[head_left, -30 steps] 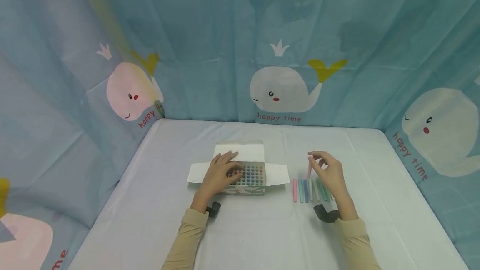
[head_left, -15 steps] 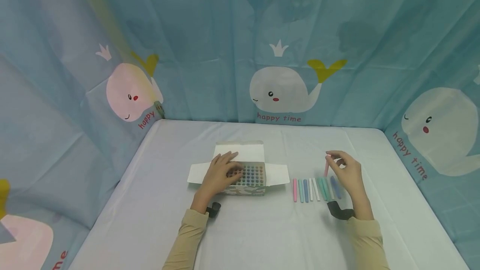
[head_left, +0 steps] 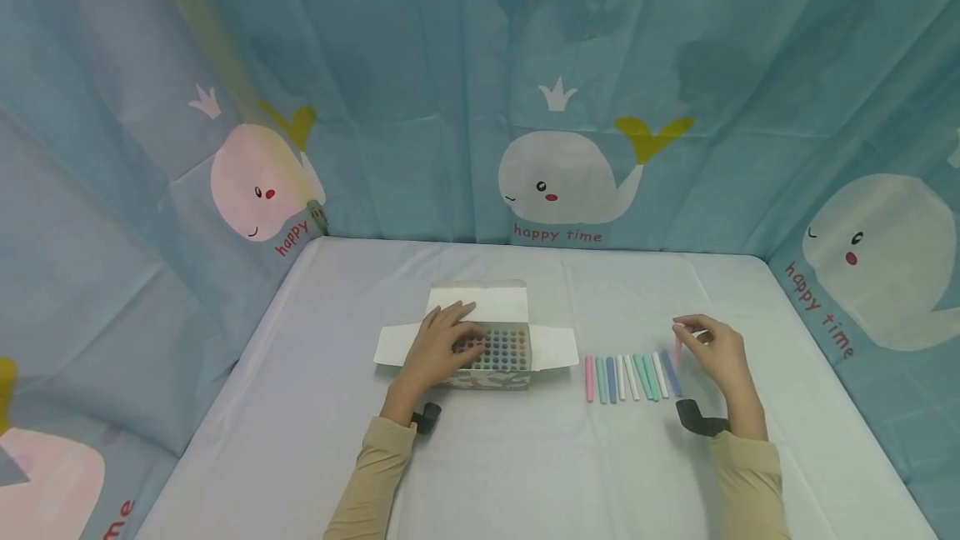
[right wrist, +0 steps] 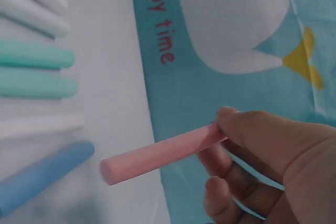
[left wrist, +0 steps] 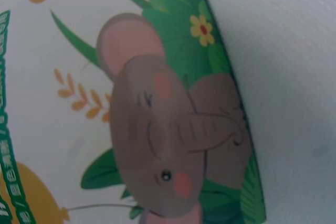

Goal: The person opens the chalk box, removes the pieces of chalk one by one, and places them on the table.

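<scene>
A pink chalk stick (right wrist: pixel 163 153) is pinched at one end between the thumb and fingers of my right hand (head_left: pixel 716 352). In the head view it hangs upright just right of a row of chalk sticks. The blue chalk stick (head_left: pixel 671 373) ends that row and is nearest to it. My left hand (head_left: pixel 441 348) rests over the left part of an open chalk box (head_left: pixel 491 380), fingers spread. Many coloured chalk ends show inside, some hidden by that hand. Only the box's printed elephant side (left wrist: pixel 157 124) fills the left wrist view.
Pink, green, blue and white sticks lie side by side, the pink row-end stick (head_left: pixel 589 379) at the left. The box's right flap (head_left: pixel 553 348) spreads toward them. A white table (head_left: pixel 525 473) carries everything, with a whale-print curtain (head_left: pixel 420 165) around it.
My right hand has moved rightward, carrying the pink chalk stick from above the row past the blue stick, then slightly lower. The left hand and box have stayed put.
</scene>
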Motion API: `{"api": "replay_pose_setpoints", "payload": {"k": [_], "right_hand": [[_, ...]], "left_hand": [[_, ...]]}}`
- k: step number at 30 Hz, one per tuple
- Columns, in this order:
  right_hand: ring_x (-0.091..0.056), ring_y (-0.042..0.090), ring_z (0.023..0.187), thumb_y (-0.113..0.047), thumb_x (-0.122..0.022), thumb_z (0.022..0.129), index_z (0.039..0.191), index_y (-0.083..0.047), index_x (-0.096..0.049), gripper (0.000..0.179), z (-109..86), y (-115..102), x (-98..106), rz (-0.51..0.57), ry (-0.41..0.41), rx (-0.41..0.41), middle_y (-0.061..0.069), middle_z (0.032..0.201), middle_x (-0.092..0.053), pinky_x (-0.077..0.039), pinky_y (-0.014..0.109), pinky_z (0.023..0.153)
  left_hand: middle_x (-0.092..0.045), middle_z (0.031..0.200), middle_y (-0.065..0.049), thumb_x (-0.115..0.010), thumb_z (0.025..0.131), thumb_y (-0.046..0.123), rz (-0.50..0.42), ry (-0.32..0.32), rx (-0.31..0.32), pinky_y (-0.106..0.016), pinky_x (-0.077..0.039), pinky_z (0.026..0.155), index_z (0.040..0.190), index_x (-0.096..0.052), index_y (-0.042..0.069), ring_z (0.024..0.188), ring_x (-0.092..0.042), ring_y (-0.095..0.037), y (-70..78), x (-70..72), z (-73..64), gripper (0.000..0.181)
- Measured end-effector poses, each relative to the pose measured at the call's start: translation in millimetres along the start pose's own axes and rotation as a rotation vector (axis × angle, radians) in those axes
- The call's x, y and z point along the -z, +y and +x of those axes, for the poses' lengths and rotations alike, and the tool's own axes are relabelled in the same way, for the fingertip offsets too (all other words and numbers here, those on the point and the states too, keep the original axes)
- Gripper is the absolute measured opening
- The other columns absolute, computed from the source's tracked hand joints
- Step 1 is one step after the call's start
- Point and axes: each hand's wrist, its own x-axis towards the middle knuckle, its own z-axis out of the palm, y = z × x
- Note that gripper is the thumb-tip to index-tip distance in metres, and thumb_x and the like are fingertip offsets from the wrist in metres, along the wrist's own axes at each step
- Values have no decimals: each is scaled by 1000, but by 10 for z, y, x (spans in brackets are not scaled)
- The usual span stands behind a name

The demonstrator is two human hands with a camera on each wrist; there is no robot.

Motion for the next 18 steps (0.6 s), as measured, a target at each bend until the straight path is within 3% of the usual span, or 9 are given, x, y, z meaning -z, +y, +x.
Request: {"api": "replay_pose_setpoints", "payload": {"k": [5, 12, 18], "right_hand": [[-57, 23, 78, -47, -54, 90, 105, -4, -66, 47, -4, 164, -36, -69, -112, -61, 15, 94, -66, -50, 39, 50], [-57, 37, 89, -27, -59, 91, 107, 1, -65, 33, -21, 192, -31, -71, -240, -117, 23, 99, -64, -51, 44, 66], [-57, 38, 93, -25, -56, 93, 110, 4, -62, 33, -45, 227, -79, -72, -294, -143, 25, 102, -62, -52, 44, 69]], "left_hand": [[-41, 144, -1, -62, 87, 41, 3, -5, 3, -45, -12, 119, 104, -68, 28, 138, -29, -24, -1, -1, 3, 22], [-42, 143, -2, -62, 87, 41, -7, -1, 3, -45, -12, 119, 103, -68, 28, 138, -29, -25, -8, -8, 0, 22], [-42, 143, -2, -62, 87, 41, -3, -3, 0, -45, -12, 119, 103, -68, 29, 138, -28, -25, -22, -15, 3, 21]]}}
